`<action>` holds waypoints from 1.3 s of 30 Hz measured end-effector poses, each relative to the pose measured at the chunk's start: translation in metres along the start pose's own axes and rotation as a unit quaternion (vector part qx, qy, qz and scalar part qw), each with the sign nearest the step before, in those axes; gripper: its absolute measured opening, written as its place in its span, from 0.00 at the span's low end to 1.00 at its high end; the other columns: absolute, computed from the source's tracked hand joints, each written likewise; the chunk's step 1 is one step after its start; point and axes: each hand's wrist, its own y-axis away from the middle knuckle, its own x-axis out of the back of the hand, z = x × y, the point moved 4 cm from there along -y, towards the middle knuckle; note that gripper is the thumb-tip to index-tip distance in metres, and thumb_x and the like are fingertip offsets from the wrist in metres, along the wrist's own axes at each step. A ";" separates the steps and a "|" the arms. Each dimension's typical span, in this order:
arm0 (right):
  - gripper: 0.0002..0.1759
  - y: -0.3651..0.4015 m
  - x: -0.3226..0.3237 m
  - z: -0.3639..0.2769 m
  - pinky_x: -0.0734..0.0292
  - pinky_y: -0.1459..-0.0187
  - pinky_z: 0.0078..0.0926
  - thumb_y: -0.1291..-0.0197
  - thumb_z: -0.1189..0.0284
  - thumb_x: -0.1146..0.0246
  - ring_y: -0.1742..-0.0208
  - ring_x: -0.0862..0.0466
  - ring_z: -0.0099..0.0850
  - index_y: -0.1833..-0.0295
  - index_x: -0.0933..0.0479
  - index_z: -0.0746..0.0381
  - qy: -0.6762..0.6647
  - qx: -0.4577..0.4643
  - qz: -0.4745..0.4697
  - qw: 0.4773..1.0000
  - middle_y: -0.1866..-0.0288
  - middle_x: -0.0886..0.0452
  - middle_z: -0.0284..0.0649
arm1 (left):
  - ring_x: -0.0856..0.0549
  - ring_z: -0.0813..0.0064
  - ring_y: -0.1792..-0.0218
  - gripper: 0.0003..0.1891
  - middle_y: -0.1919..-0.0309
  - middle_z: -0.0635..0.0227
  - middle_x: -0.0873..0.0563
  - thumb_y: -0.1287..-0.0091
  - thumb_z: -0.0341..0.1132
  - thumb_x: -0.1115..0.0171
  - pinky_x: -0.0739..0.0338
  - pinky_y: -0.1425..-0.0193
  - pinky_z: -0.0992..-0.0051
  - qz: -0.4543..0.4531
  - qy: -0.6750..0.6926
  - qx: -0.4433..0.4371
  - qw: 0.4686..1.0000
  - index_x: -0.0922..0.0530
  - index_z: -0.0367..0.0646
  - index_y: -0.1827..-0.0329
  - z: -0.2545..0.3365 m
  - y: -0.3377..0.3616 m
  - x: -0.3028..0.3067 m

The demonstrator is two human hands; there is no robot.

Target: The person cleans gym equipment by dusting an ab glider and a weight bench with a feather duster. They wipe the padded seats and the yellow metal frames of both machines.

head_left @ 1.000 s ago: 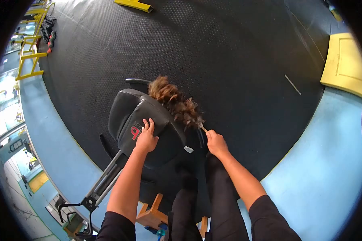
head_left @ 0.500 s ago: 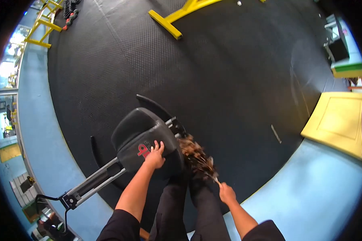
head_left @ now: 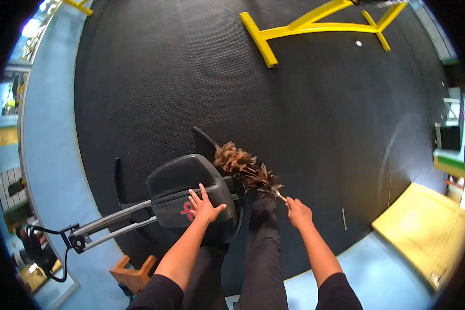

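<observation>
My left hand [head_left: 204,206] rests flat, fingers spread, on the black padded seat [head_left: 183,181] of a gym machine, over its red logo. My right hand [head_left: 298,212] grips the thin handle of a brown feather duster [head_left: 245,170]. The feathers lie against the seat's right edge and the metal frame there. My legs in black trousers [head_left: 261,248] stand just below the seat.
The machine's grey steel bars [head_left: 113,222] run left to a black bracket. A yellow steel frame [head_left: 315,28] lies on the black rubber mat at the top. A yellow platform [head_left: 423,232] sits lower right, a wooden stool [head_left: 134,274] lower left. Blue floor surrounds the mat.
The view has swung, shifting the seat lower and leftward. The duster rose from the seat's lower right side to its upper right edge. My left hand stays on the seat.
</observation>
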 end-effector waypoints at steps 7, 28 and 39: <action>0.07 -0.231 0.020 -0.046 0.17 0.64 0.46 0.35 0.65 0.42 0.62 0.12 0.42 0.56 0.19 0.49 0.213 0.235 0.031 0.948 0.65 0.18 0.40 | 0.82 0.18 0.29 0.81 0.33 0.19 0.88 0.48 0.64 0.23 0.68 0.22 0.34 -0.106 -0.084 0.055 0.989 0.89 0.31 0.28 0.006 -0.044 -0.035; 0.13 -0.354 0.068 -0.128 0.16 0.52 0.44 0.34 0.70 0.43 0.49 0.12 0.43 0.48 0.17 0.51 0.223 0.276 -0.142 0.924 0.51 0.13 0.41 | 0.85 0.17 0.31 0.77 0.36 0.13 0.87 0.44 0.64 0.27 0.79 0.24 0.34 -0.176 -0.069 0.067 0.980 0.85 0.25 0.27 -0.001 -0.046 -0.039; 0.12 -0.289 0.074 -0.012 0.19 0.49 0.46 0.31 0.67 0.43 0.47 0.14 0.46 0.47 0.19 0.53 0.143 0.163 -0.188 0.958 0.54 0.14 0.45 | 0.85 0.18 0.31 0.77 0.33 0.19 0.88 0.43 0.66 0.30 0.77 0.23 0.35 -0.185 -0.138 0.057 0.971 0.85 0.18 0.30 0.006 -0.045 -0.038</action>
